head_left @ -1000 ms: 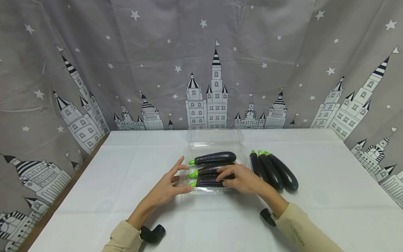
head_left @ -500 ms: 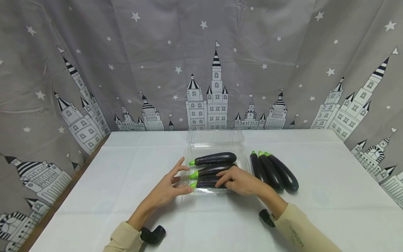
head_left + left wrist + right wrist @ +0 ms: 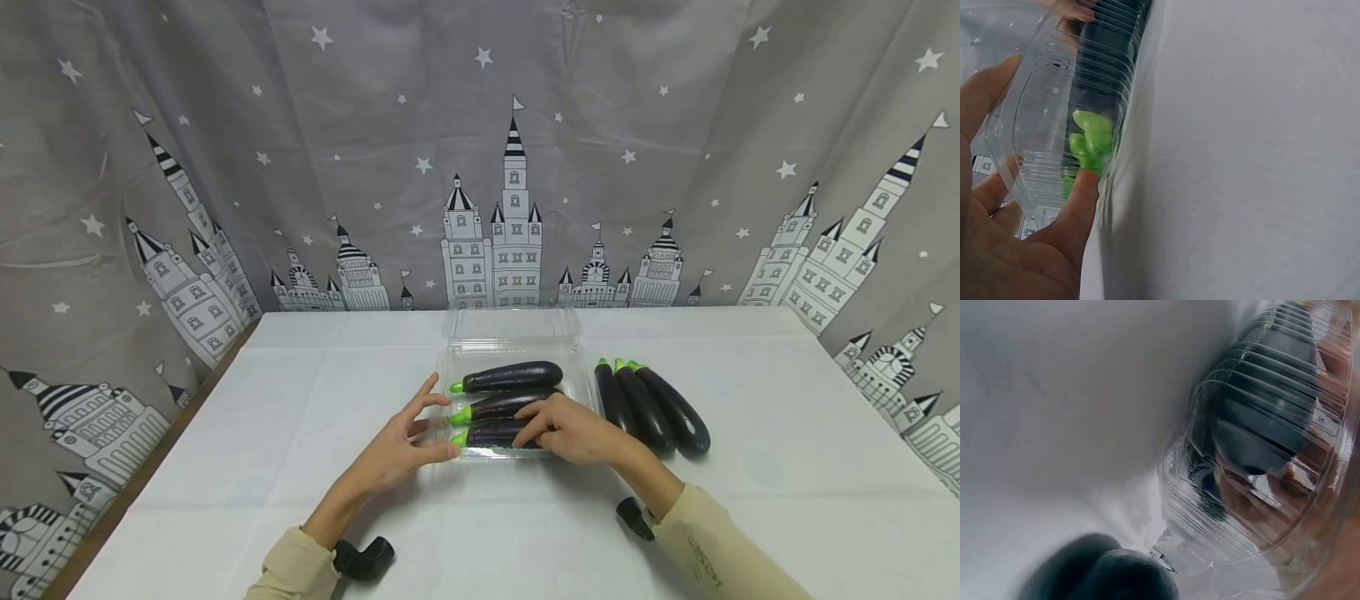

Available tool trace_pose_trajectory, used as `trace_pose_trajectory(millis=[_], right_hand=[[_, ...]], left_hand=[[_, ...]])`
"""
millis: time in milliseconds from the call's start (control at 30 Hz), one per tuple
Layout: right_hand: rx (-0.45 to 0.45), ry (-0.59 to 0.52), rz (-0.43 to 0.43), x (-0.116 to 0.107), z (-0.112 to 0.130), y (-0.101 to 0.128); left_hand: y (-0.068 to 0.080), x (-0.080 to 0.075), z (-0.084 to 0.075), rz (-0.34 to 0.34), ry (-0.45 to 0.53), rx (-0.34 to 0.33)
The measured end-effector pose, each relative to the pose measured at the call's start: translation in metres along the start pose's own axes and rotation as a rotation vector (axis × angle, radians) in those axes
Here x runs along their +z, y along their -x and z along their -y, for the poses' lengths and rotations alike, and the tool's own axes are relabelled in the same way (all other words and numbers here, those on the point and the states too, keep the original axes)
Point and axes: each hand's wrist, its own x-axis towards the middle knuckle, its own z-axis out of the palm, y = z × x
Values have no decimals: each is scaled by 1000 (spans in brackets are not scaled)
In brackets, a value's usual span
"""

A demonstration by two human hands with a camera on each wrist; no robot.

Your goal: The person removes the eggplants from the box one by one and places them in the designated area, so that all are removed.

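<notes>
A grey curtain (image 3: 360,75) with stars (image 3: 483,57) and castles (image 3: 516,233) fills the top; white cloth (image 3: 795,400) below; brown edge (image 3: 125,500), lower left.

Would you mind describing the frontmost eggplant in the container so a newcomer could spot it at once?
On the white-covered table stands an open clear plastic container with three eggplants side by side. Take the front eggplant, along the near wall, green stem towards the left hand. Unlike the other two, its blunt end is hidden by the right hand in the head view.
</notes>
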Motion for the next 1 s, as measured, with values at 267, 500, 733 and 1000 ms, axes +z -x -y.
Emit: trace_pose_trajectory(millis=[267,500,733,1000], right_hand=[[-34,-6,-26,1,0,0],[-25,3,-41,4,-1,2],[-1,-45,-68,4,-3,5],[34,-173,-63,0,-4,11]], left_hand=[[0,0,0,-2,-5,-8],[1,0,1,8,7,5],[0,-1,3,10,25,13],[0,0,2,6,13,9]])
